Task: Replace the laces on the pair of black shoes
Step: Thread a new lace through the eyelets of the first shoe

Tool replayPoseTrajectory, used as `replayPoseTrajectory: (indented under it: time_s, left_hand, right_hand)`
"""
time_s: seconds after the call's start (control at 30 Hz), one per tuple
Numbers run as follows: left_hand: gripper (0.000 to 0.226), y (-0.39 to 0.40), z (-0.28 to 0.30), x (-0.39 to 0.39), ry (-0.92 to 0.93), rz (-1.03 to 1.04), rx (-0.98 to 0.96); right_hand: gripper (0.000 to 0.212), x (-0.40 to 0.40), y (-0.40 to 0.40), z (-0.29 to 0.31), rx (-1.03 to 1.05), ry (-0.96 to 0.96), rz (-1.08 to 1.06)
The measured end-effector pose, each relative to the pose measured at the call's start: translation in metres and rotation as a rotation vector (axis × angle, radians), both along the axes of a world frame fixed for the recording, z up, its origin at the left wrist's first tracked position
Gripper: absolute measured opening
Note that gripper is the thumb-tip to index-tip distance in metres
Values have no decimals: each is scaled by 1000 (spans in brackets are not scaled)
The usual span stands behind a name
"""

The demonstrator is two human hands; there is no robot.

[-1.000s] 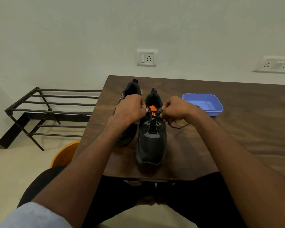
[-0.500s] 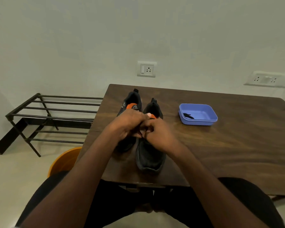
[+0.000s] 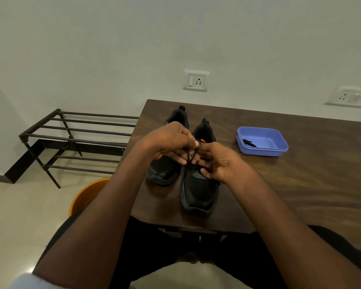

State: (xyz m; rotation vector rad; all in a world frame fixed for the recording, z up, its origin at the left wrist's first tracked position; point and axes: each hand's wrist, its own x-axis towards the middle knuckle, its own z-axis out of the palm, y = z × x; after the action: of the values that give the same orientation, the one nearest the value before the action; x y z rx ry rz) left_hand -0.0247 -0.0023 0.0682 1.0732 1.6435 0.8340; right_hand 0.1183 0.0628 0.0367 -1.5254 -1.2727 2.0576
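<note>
Two black shoes stand side by side on the dark wooden table (image 3: pixel 300 184), toes toward me. Over the throat of the right shoe (image 3: pixel 199 192) both my hands meet. My left hand (image 3: pixel 169 142) pinches a black lace (image 3: pixel 191 157) between thumb and fingers. My right hand (image 3: pixel 219 161) holds the same lace from the other side, fingers curled. An orange tongue patch shows just behind my fingers. The left shoe (image 3: pixel 167 172) sits partly hidden under my left hand.
A blue plastic tray (image 3: pixel 279 150) with a small black piece inside sits on the table to the right of the shoes. A dark metal rack (image 3: pixel 75 138) stands left of the table. An orange tub (image 3: pixel 86 195) is on the floor by my left knee.
My hands, apart a second ago with the lace stretched to the right, have come together over the right shoe. The camera has tilted a little.
</note>
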Motion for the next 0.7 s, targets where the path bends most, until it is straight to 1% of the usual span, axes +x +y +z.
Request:
replayPoseTrajectory:
  time_s: [0.1,0.13,0.17,0.2,0.23,0.3,0.33,0.37,0.47,0.5,0.6,0.63,0.7]
  left_hand:
    - [20,0,1,-9,123,22,32]
    - [19,0,-1,-12,148,66,57]
    - [17,2,-3,-13,133,127,89]
    - [16,4,-4,-14,66,197,115]
    - [17,8,-6,-13,-50,259,133]
    - [18,16,-6,-5,-288,338,168]
    - [20,18,-5,-1,-339,355,188]
    - [24,21,-6,1,-325,350,212]
    - [35,23,-4,4,-75,199,285]
    - [36,22,-1,6,-35,139,296]
    - [33,14,10,11,53,-8,319]
    - [32,13,11,10,84,-47,327]
    - [23,12,10,8,142,-109,362]
  right_hand:
    - [15,8,3,9,-3,-16,44]
    - [17,11,3,14,23,-39,58]
    - [19,13,3,17,82,-68,62]
    - [21,16,4,20,186,-102,61]
    - [16,18,5,22,333,-145,72]
    - [14,24,8,26,649,-207,116]
    - [16,26,8,30,758,-192,142]
    - [17,29,9,33,825,-152,176]
    - [16,33,10,42,932,26,224]
    - [17,34,11,42,988,66,211]
    - [22,31,16,39,1167,145,97]
    - [23,30,17,38,1203,153,58]
    - [24,27,23,35,1234,142,-12]
